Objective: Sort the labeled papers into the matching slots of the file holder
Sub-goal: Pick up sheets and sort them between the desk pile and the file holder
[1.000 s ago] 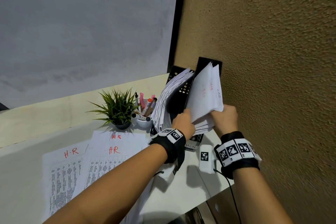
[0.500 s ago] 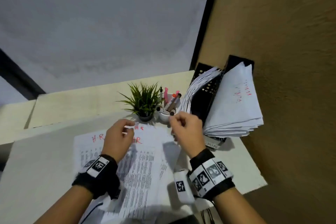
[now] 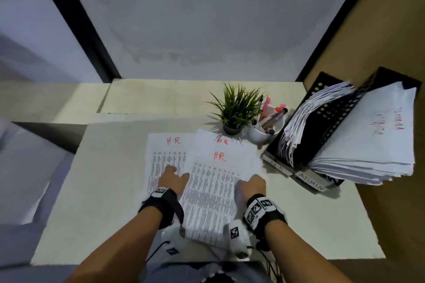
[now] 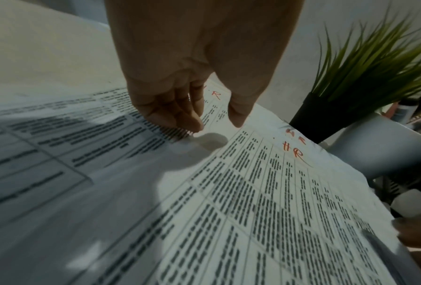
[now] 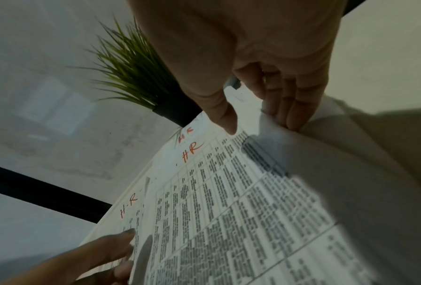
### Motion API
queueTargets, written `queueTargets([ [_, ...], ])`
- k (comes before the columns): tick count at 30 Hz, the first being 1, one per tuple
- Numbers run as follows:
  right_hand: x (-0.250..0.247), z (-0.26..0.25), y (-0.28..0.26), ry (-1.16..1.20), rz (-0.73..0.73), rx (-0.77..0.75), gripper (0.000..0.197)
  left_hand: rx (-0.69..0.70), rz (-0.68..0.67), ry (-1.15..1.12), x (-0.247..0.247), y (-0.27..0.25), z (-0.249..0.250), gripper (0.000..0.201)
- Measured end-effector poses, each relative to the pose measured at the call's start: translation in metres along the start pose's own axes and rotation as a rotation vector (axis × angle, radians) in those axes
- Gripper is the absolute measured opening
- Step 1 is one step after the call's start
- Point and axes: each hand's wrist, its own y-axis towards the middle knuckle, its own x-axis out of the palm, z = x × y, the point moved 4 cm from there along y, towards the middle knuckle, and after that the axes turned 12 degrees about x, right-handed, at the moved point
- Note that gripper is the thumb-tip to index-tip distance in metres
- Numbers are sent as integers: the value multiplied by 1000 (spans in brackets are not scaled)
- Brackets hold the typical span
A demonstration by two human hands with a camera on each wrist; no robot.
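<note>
Several printed sheets marked "HR" in red lie overlapped on the desk; the top HR sheet covers part of a left HR sheet. My left hand rests its fingertips on the left sheet beside the top sheet's edge, with the thumb apart. My right hand pinches the top sheet's right edge, which is lifted, thumb above and fingers beneath. The black file holder stands at the right with an "ADMIN" label and a thick paper stack in that slot.
A small potted plant and a white pen cup stand just behind the sheets, left of the holder. A brown wall runs close along the holder's right side. More papers fill the holder's left slot.
Both hands left the paper stack in the file holder and came down to the HR sheets on the desk. The right hand has taken hold of the top sheet's right edge.
</note>
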Motion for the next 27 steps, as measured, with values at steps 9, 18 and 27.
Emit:
queueTargets([
  [9, 13, -3, 0, 353, -148, -47, 50, 117, 45, -221, -7, -3, -16, 15],
  [18, 2, -13, -20, 707, -271, -159, 26, 137, 136, -470, -15, -11, -24, 27],
  [27, 6, 1, 14, 682, -282, -85, 21, 32, 257, -475, -31, 2, -41, 51],
])
